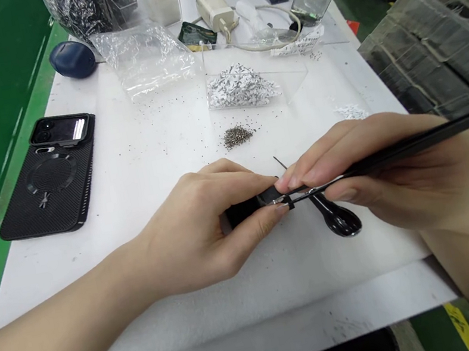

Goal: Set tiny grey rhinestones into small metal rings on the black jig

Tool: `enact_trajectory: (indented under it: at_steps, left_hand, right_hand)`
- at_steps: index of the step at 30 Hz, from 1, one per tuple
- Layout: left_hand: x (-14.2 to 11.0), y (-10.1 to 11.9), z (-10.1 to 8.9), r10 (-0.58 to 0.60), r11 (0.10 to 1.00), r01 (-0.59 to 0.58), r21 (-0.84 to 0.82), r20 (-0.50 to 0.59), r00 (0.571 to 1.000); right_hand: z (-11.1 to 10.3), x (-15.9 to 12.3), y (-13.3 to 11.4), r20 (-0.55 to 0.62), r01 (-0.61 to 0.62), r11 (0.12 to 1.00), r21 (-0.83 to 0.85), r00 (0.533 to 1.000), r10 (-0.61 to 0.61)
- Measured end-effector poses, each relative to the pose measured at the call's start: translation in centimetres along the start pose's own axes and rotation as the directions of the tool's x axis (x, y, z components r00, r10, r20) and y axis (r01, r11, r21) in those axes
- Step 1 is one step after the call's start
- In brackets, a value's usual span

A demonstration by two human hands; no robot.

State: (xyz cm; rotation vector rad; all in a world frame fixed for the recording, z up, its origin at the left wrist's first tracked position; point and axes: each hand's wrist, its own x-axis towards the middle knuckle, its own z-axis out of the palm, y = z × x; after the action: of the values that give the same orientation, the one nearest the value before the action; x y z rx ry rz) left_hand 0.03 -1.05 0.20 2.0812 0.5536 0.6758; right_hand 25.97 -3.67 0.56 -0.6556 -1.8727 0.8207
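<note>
My left hand (206, 223) is closed on a small black part (241, 213), pinching its right end between thumb and forefinger; most of the part is hidden by the fingers. My right hand (406, 169) grips a pair of black tweezers (394, 154), whose tips meet the end of the black part beside my left fingertips. Whether the tips hold a tiny piece there is too small to tell. Under the tweezers lies a thin-shafted tool with a glossy black bulb-shaped handle (341, 219), partly covered by my right fingers.
Beyond my hands are a pile of tiny metal pieces (236, 136) and a clear tray (292, 89) of small white pieces. A black phone (51, 177) lies left, near a dark blue rounded object (72, 60). Plastic bags (145, 58), a charger (215, 12) and stacked clear boxes (433, 43) surround.
</note>
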Motion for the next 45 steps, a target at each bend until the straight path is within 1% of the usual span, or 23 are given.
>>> enact_trajectory:
  at_steps: [7, 12, 17, 19, 23, 29, 34, 39, 45]
  left_hand:
    - [-0.02, 0.01, -0.05, -0.003, 1.0, 0.003, 0.02, 0.005, 1.0]
    - [0.02, -0.03, 0.02, -0.003, 1.0, 0.003, 0.005, 0.001, 1.0]
    - [0.1, -0.37, 0.2, 0.036, 0.999, -0.036, 0.004, -0.024, 0.999]
    - [0.11, -0.36, 0.18, 0.035, 0.999, -0.035, 0.007, -0.023, 0.999]
    - [0.1, -0.19, 0.1, 0.017, 1.0, -0.017, 0.008, -0.008, 1.0]
    - [0.06, -0.53, 0.34, 0.049, 0.999, -0.049, 0.005, -0.037, 0.998]
    - [0.03, -0.44, 0.29, 0.038, 0.999, -0.038, 0.003, -0.037, 0.999]
    - [0.16, -0.21, 0.16, 0.023, 0.999, -0.023, 0.031, -0.006, 1.0]
    - [0.22, -0.42, 0.38, 0.049, 0.998, -0.047, 0.049, -0.039, 0.998]
  right_hand:
    - [-0.06, -0.08, 0.12, -0.008, -0.01, 1.0, 0.001, 1.0, 0.01]
    - [-0.13, -0.13, 0.48, -0.008, -0.007, 0.999, 0.044, 1.0, 0.007]
    - [-0.13, -0.25, 0.4, -0.012, -0.034, 0.998, 0.055, 0.999, 0.035]
    - [-0.12, -0.24, 0.33, -0.015, -0.036, 0.998, 0.061, 0.999, 0.037]
    - [-0.1, -0.04, 0.18, -0.013, -0.043, 0.998, 0.051, 0.999, 0.044]
    - [-0.08, 0.1, 0.18, -0.014, -0.018, 1.0, 0.019, 1.0, 0.018]
    - [-0.21, -0.1, 0.29, -0.006, -0.038, 0.998, 0.047, 0.999, 0.039]
    - [-0.31, -0.03, 0.19, -0.006, -0.032, 0.999, 0.021, 0.999, 0.032]
    - [-0.25, -0.17, -0.08, -0.028, -0.058, 0.998, 0.005, 0.998, 0.058]
